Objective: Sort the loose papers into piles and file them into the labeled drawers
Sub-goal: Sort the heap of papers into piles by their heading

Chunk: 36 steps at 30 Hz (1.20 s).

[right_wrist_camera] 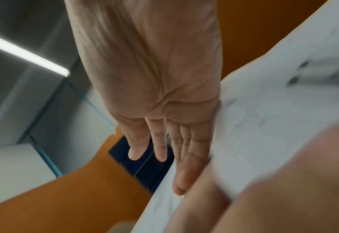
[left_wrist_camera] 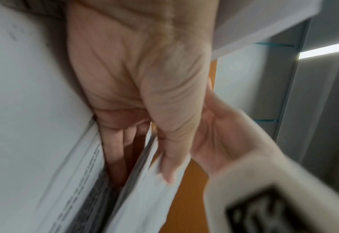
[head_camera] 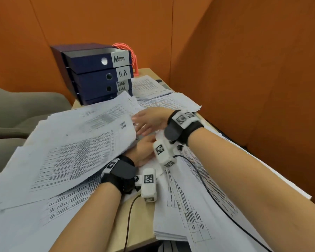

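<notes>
Loose printed papers cover the desk point(head_camera: 135, 224). A thick sheaf of papers point(head_camera: 84, 142) is tilted up at centre left. My left hand point(head_camera: 144, 150) reaches under its right edge; in the left wrist view the left hand point(left_wrist_camera: 144, 157) has its fingers tucked behind the sheaf point(left_wrist_camera: 140, 197) and its thumb on the front, pinching it. My right hand point(head_camera: 144, 122) lies just beyond with straight fingers against the sheaf's edge; the right hand point(right_wrist_camera: 160, 157) holds nothing. The dark blue drawer unit point(head_camera: 98, 75) at the back is labelled Admin, H.R and Task List, with the Admin drawer slightly out.
Another paper pile point(head_camera: 189, 206) lies at front right, with more sheets point(head_camera: 162, 100) beside the drawers. A pink fan point(head_camera: 133, 57) stands behind the unit. Orange partition walls close the back and right. A grey chair point(head_camera: 16, 115) is at the left. Cables trail from both wrists.
</notes>
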### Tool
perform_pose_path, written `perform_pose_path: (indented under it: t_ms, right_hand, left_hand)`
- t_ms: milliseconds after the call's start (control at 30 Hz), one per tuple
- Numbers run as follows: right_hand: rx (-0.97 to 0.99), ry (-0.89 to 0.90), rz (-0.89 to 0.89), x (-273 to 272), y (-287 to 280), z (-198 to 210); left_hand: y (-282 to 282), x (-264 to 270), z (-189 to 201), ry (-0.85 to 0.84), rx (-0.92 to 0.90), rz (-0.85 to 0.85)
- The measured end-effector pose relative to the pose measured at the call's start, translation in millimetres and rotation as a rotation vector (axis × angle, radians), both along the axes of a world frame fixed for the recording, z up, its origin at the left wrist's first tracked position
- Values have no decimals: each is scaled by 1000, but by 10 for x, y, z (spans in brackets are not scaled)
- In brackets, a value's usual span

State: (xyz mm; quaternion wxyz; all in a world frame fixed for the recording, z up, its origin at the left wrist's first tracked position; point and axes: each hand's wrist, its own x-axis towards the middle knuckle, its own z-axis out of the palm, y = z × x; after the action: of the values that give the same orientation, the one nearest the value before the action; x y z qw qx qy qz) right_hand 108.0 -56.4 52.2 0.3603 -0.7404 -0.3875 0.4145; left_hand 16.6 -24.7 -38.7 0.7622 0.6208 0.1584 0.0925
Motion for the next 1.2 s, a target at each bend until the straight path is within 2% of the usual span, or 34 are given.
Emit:
perform_pose_path:
  t_ms: [167,233,333,400,500,667,767,800,867,933,1033,1100,1200]
  right_hand:
    - [254,-400,-302,534,-902,92]
    - [181,-404,-241,636,-1191,-8]
    - [55,-453,-127,623,-1387,-167]
    - [129,-504,-188,621,-1445,-240]
    - [267,-464,-226,639,-1515,-301]
    - [468,-436,-216,603,-1531,-200]
    - [476,-518,-244,588,-1494,-142]
    - [460,-560,-289,596,-1487,-155]
    - [408,-609,-386,669,-1532,-217]
    - [328,-625,-466,806,-1647,-289]
    - [210,-615,-541,955,-1807,-323]
    - [189,-570,-559,975,-1799,-356]
    - [187,-472,-599,984,-1646,-481]
  left_hand:
    - [24,-1,-11,-61,-22,-83]
    - [14,37,-43,-85,34,-57]
    - [-68,67,-26,-116,236,-15]
    - [-94,87,-2,-117,410,21]
    - [-143,103,70,-140,622,135]
    - [-378,101,337,-338,601,252]
    - [-461,175,503,-350,710,330]
    - [-477,199,555,-314,733,310]
    - [-434,238,615,-139,669,223]
    - [-266,229,578,56,599,170]
    - [-3,160,454,272,622,73]
    - [60,159,382,340,641,27]
    - [-1,175,370,326,703,69]
